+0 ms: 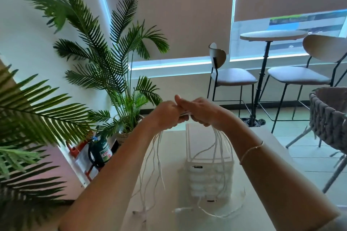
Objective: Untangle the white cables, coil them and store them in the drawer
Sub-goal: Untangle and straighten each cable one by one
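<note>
Worktop (169,155): we see a pale surface filling the lower middle, running away from us towards 12 o'clock.
Palm plant (105,58): at 10 o'clock, tall fronds in a woven pot on the floor; another frond crosses at 9 o'clock.
Chairs and round table (272,35): at 2 o'clock by the window.
Woven chair (326,118): at 3 o'clock, grey rim only.
Drawer unit (210,172): a white translucent box standing on the worktop at 6 o'clock, directly below our hands; its drawers look closed.
White cables (157,159): gripped between both hands at centre, strands hanging in two bunches; the ends lie on the worktop at 6 o'clock, some draped in front of the drawer unit.
Left hand (167,114): raised at centre, fingers curled round the cable bundle.
Right hand (201,110): touching the left, fingers curled round the same bundle; a thin bracelet (251,149) on the wrist.
Fire extinguisher (103,150): at 8 o'clock, green, on the floor.
</note>
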The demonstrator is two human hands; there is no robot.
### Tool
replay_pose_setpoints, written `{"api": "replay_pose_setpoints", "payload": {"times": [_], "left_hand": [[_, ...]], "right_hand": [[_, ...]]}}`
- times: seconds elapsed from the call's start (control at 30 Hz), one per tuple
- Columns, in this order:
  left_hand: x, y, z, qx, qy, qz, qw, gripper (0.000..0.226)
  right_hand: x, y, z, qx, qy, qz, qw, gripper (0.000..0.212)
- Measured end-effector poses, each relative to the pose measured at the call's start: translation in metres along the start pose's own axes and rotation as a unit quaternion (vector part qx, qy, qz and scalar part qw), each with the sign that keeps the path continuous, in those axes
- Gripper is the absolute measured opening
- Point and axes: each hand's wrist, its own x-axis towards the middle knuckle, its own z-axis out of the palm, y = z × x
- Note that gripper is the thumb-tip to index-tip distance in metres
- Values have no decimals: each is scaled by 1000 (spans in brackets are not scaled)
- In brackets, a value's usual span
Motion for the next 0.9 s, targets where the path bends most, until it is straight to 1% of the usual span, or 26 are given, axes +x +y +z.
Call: {"api": "replay_pose_setpoints", "payload": {"times": [0.03, 0.07, 0.17, 0.23, 0.3, 0.33, 0.4, 0.43, 0.47, 0.57, 0.63, 0.7, 0.73, 0.8, 0.9], "left_hand": [[-2, 0, -5, -19, -14, 3, 1000, 45], [-5, 0, -10, -36, -24, 2, 999, 46], [-12, -6, -22, -78, -42, 1, 996, 45], [-14, -7, -22, -81, -21, 6, 996, 42], [-12, 0, -20, -32, 27, 28, 999, 37], [-10, 5, -19, 14, 45, 47, 998, 36], [-7, 21, -19, 125, 56, 90, 987, 34], [-6, 29, -18, 161, 60, 109, 979, 33], [-5, 35, -16, 175, 63, 122, 975, 30], [-4, 40, -13, 162, 52, 134, 976, 26], [-5, 35, -13, 135, 33, 111, 984, 25], [-7, 29, -15, 86, 22, 86, 992, 30], [-7, 27, -16, 78, 25, 81, 993, 32], [-7, 25, -19, 96, 42, 79, 991, 35], [-6, 29, -19, 173, 70, 89, 978, 35]], "right_hand": [[-1, -3, -7, 0, 2, -10, 1000, 68], [-2, -6, -14, 9, 10, -21, 1000, 65], [-6, -8, -30, 36, 51, -52, 997, 46], [-6, -6, -34, 38, 67, -63, 995, 44], [-6, -6, -34, 57, 55, -59, 995, 46], [-6, -7, -35, 65, 36, -54, 996, 48], [-7, -15, -39, 43, -10, -37, 998, 59], [-8, -21, -40, 24, -26, -29, 999, 64], [-8, -27, -40, 9, -30, -20, 999, 65], [-9, -38, -39, -37, 3, -9, 999, 59], [-8, -36, -41, -60, 31, -17, 998, 55], [-7, -33, -44, -33, 46, -22, 998, 51], [-7, -32, -45, -9, 46, -25, 999, 50], [-6, -31, -45, 23, 28, -27, 999, 48], [-4, -35, -48, 8, -53, -7, 999, 46]]}}
